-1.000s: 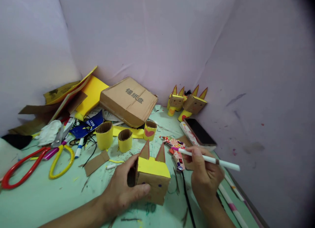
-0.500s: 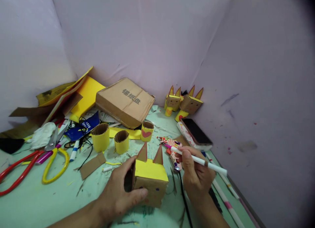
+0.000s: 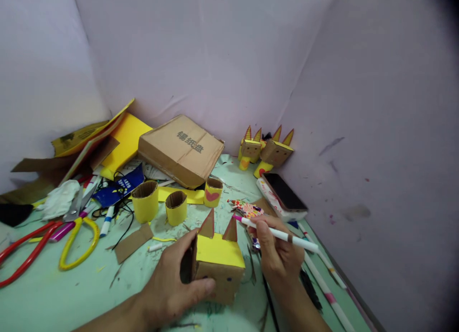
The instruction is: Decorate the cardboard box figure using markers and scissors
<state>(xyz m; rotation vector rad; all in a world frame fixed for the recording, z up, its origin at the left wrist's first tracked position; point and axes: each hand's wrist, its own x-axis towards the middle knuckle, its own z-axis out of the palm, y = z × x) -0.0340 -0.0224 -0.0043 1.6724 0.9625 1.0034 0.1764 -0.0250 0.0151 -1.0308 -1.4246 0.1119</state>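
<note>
My left hand point(image 3: 172, 286) grips a small cardboard box point(image 3: 218, 265) with a yellow top and two brown triangular ears, holding it down on the pale green table point(image 3: 71, 294). The thumb lies across the box's front face and the fingers wrap its open left end. My right hand point(image 3: 278, 255) holds a white marker point(image 3: 278, 234) with a pink tip. That tip points left, close to the right ear of the box.
Three yellow cardboard rings point(image 3: 145, 200) stand behind the box, one with a red heart. A flat carton point(image 3: 181, 149), yellow paper, red and yellow scissors point(image 3: 77, 236), pens and scraps fill the left. Two finished eared figures point(image 3: 267, 150), a phone point(image 3: 285, 191) and a decorated glue gun point(image 3: 247, 210) lie right.
My right hand with the marker has moved left and down toward the box's ears. The left hand keeps its hold on the box. The view has shifted slightly.
</note>
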